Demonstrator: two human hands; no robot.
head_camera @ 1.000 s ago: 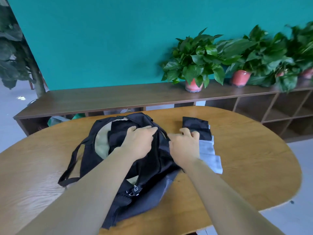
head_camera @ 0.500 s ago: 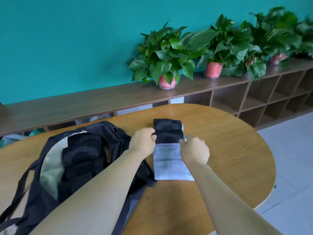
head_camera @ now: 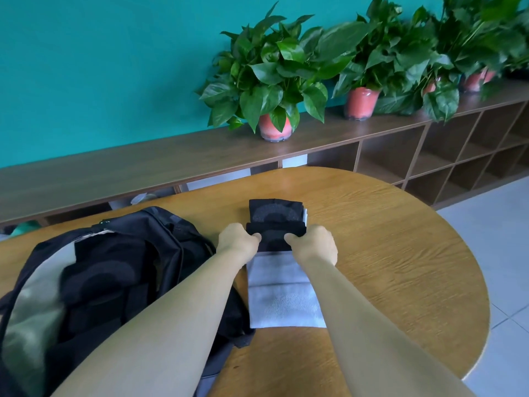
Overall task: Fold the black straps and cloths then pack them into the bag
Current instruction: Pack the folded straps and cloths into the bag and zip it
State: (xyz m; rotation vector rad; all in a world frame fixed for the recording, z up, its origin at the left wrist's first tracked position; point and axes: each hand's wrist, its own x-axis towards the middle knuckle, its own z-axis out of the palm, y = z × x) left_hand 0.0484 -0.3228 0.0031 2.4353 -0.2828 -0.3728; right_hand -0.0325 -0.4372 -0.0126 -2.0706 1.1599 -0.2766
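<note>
Hands have left the bag (head_camera: 114, 270) and closed on the stack beside it: a second ago both rested on the black backpack, and now the left hand (head_camera: 237, 239) and right hand (head_camera: 314, 244) pinch the near edge of the folded black straps (head_camera: 273, 224) from either side, fingers curled on the fabric. The black bundle sits on top of folded grey cloths (head_camera: 282, 296), which lie flat on the wooden tabletop (head_camera: 400, 267) just right of the bag, the cloths' left edge touching it. The bag lies open on its side, its pale lining showing and dark folded pieces apparently already inside. The shift suggests folding is finished and packing is under way, with this stack next to go in. Potted plants (head_camera: 272, 81) line the shelf (head_camera: 143, 161) behind.
</note>
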